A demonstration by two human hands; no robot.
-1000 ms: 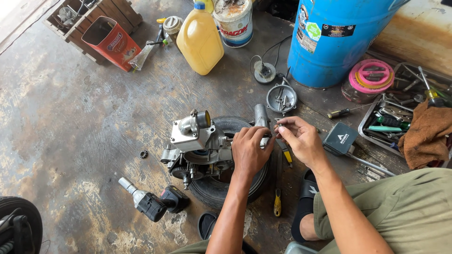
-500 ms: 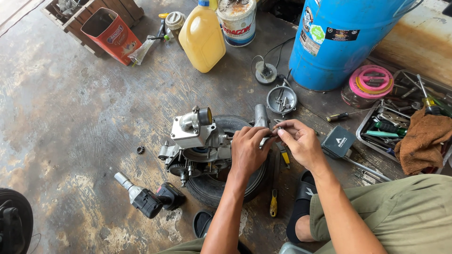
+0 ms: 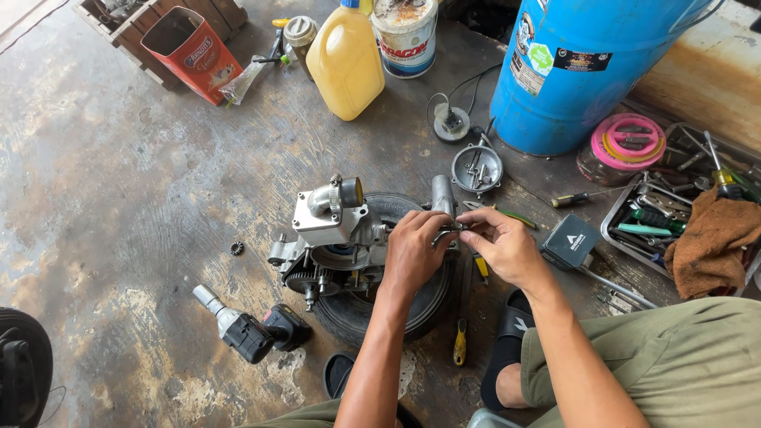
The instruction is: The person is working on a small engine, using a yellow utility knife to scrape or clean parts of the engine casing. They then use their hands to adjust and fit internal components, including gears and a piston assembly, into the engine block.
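Nearest the camera, the person's olive-trousered legs frame a black sandal (image 3: 507,349) on the stained concrete floor (image 3: 119,198), with a yellow-handled screwdriver (image 3: 460,337) lying just beside it. A black cordless impact wrench (image 3: 250,329) lies to the left, near a small tyre (image 3: 396,305) on which a grey engine assembly (image 3: 333,242) rests. The left hand (image 3: 412,254) lies over the right end of the engine, fingers curled down around a small metal part (image 3: 448,231), and the right hand (image 3: 503,246) meets it there, thumb and fingertips pinched on the same part; what the piece is cannot be told at this size. A small toothed gear (image 3: 235,248) lies alone on the floor left of the engine. Right of the hands sits a black box (image 3: 571,242), then a tray of tools (image 3: 658,226) with a brown rag (image 3: 713,242). Farther off are a round metal cover (image 3: 476,169), a blue drum (image 3: 587,67), a yellow jug (image 3: 346,63), a paint can (image 3: 405,36) and a red tin (image 3: 193,54).
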